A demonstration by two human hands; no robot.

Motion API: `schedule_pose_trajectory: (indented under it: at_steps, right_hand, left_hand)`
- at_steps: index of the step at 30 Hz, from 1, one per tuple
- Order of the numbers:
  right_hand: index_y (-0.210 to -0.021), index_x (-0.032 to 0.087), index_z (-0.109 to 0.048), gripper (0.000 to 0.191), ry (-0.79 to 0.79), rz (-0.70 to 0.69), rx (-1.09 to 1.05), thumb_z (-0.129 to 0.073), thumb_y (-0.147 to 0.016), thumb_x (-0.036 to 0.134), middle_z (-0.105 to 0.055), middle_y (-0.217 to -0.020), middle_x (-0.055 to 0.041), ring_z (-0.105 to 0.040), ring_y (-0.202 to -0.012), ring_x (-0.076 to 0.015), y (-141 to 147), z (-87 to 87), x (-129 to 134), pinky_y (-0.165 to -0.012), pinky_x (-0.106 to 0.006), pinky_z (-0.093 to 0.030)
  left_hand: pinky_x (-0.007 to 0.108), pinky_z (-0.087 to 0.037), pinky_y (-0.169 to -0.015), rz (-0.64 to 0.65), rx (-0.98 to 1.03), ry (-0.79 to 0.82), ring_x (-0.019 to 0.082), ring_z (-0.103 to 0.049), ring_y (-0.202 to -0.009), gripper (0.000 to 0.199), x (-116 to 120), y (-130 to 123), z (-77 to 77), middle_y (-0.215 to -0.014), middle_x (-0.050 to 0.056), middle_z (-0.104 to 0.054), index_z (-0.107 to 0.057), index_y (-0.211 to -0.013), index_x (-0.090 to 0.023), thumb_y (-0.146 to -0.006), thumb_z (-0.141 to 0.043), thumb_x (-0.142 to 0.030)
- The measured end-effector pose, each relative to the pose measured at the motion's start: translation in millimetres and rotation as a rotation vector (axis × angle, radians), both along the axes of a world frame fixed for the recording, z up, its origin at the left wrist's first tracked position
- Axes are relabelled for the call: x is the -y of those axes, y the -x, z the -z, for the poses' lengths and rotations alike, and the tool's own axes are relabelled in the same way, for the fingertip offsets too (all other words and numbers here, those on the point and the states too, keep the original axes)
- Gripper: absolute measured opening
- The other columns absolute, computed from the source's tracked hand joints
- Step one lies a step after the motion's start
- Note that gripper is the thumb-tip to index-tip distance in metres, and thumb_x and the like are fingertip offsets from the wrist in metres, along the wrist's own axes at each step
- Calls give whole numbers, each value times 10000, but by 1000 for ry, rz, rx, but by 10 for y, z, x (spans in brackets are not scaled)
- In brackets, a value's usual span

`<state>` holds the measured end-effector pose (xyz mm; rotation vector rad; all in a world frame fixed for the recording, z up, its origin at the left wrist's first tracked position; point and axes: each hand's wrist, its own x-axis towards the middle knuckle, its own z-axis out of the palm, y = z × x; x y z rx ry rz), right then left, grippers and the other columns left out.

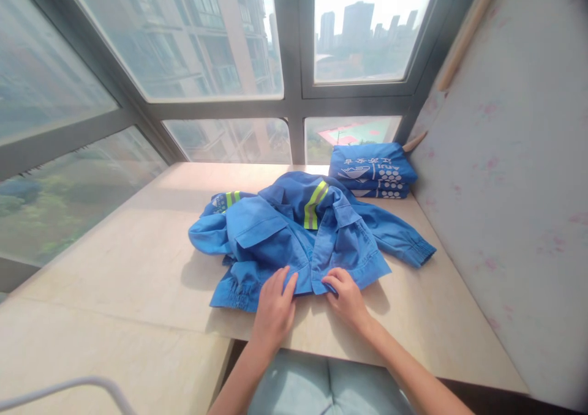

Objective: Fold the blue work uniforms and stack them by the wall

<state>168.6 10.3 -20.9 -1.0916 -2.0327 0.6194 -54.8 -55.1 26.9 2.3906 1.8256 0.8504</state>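
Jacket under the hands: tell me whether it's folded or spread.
Spread, though rumpled: the jacket lies with its front parted and one sleeve stretched out.

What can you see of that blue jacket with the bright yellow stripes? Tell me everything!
The blue cloth jacket lies rumpled on the pale, smooth tabletop, its hem towards the person. It has yellow-green and grey stripes, a wide pocket flap and a gathered cuff. Its front edges spread apart higher up. The bare left hand and bare right hand touch the hem beside the front opening.
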Motion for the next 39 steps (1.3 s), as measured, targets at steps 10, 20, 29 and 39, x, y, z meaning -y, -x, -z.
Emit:
schedule_pose_trajectory:
  at_steps: [10, 20, 29, 39]
  right_hand:
    - [-1004, 198, -699, 215, -27, 55, -22, -494, -946, 168, -698, -935, -80, -643, -906, -230, -4, 8, 1, -820, -355, -514]
    - [-976, 185, -732, 231, 123, 166, -191, -516, -920, 248, -726, -863, -56, -655, -733, -180, -27, 14, -45, -701, -291, -511]
    - [-949, 181, -735, 234, 183, 181, -253, -525, -909, 275, -729, -856, -54, -642, -706, -169, -44, -25, -39, -681, -282, -508]
    - [-965, 189, -716, 231, 95, 148, -238, -494, -917, 230, -724, -885, -70, -664, -771, -188, -37, -52, -8, -722, -304, -531]
  left_hand:
    - [377, -529, -839, -124, 15, 30, 266, -642, -957, 307, 250, -501, 255, -1054, 149, -674, -623, -1223, -126, -960, -473, -180]
    - [426, -454, -841, -383, -146, 228, 335, -623, -968, 238, -282, -517, 14, -970, 176, -698, -748, -932, -162, -933, -551, -296]
    - [342, -577, -779, -475, 1826, 379, 200, -718, -822, 67, -380, -320, -186, -905, 73, -754, -679, -870, -166, -877, -630, -211]
    - [338, -611, -861, -520, 2295, 376, 180, -744, -895, 151, -132, -493, -100, -986, 106, -771, -693, -953, -131, -920, -553, -86]
